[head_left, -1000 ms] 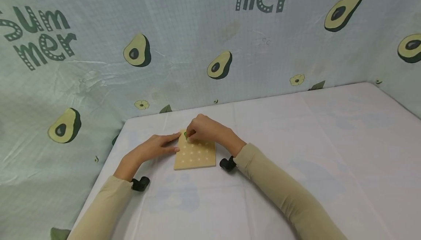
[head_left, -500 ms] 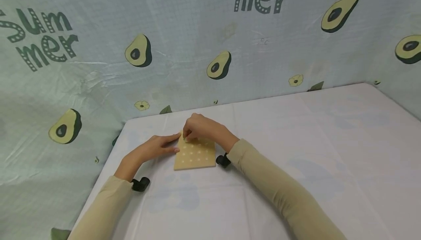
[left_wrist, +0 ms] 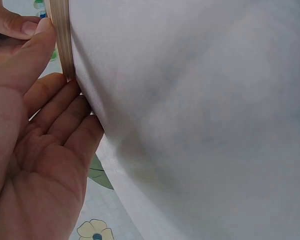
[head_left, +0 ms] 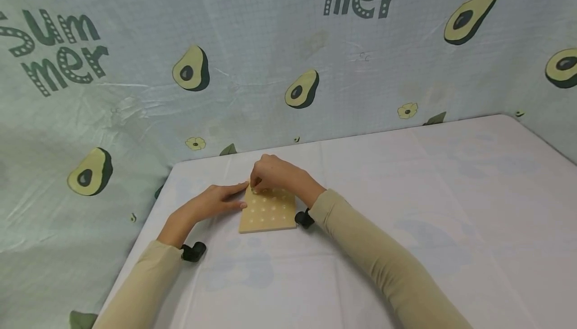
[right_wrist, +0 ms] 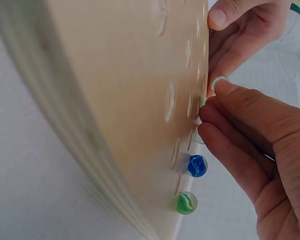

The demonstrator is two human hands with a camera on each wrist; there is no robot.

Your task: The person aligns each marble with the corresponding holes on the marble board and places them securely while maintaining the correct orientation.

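A square wooden board [head_left: 270, 215] with rows of shallow round hollows lies on the table. My left hand [head_left: 209, 204] rests against its left edge, thumb and fingers extended; the left wrist view shows the thumb and fingers touching the board's side [left_wrist: 63, 42]. Over the far left part of the board, my right hand [head_left: 277, 175] pinches a small greenish marble [right_wrist: 203, 102], mostly hidden by the fingertips. In the right wrist view, a blue marble [right_wrist: 197, 166] and a green marble [right_wrist: 186, 203] sit on the board, with another pale one partly hidden behind the fingers.
A white cloth [head_left: 383, 249] with faint blue prints covers the table. Behind it hangs a pale curtain [head_left: 252, 33] printed with avocados and lettering. Small black cameras [head_left: 194, 252] are strapped to both wrists.
My right hand has shifted slightly left over the board, and the green spot once seen beside its fingers is now covered. My left hand stays at the board's edge.
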